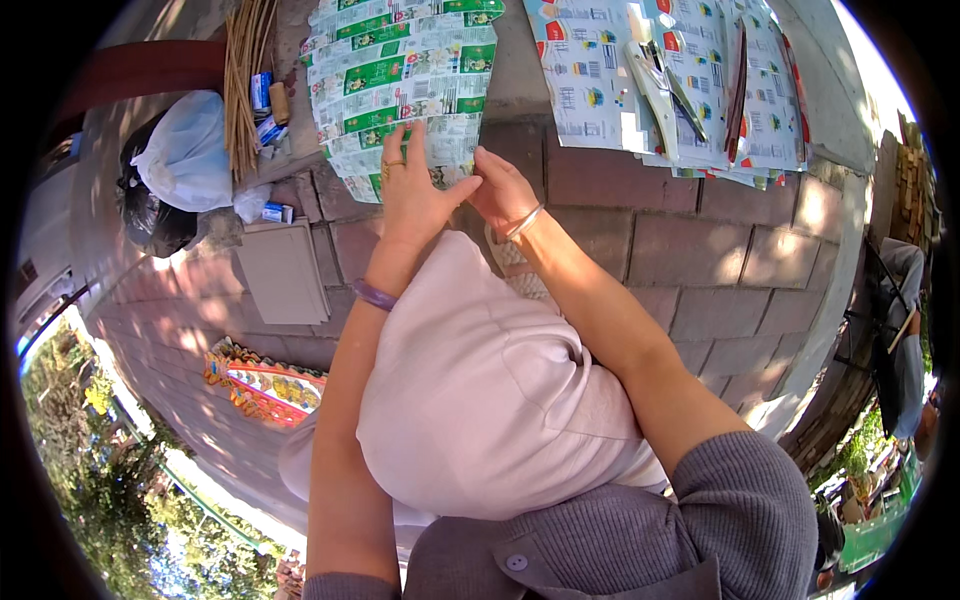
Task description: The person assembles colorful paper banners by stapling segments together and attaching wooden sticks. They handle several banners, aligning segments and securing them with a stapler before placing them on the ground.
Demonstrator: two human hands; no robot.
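Brick paving [690, 245], partly hidden by pale trousers [480, 400], stretches near one white bag [190, 150] and one black bag [163, 230]. I see one green-and-white printed sheet [408, 75], top cut off, under the open left hand [408, 197]; whether the right hand [503, 190], half-curled at its edge, grips, I can't tell.

1. From where I stand, the view drops from the person's own head, past the pale trousers [490, 400].
2. It faces forward and down, the left hand [408, 195] and right hand [503, 192] quite near.
3. Outer edges (look at the paving [690, 245]) bend toward the rim.
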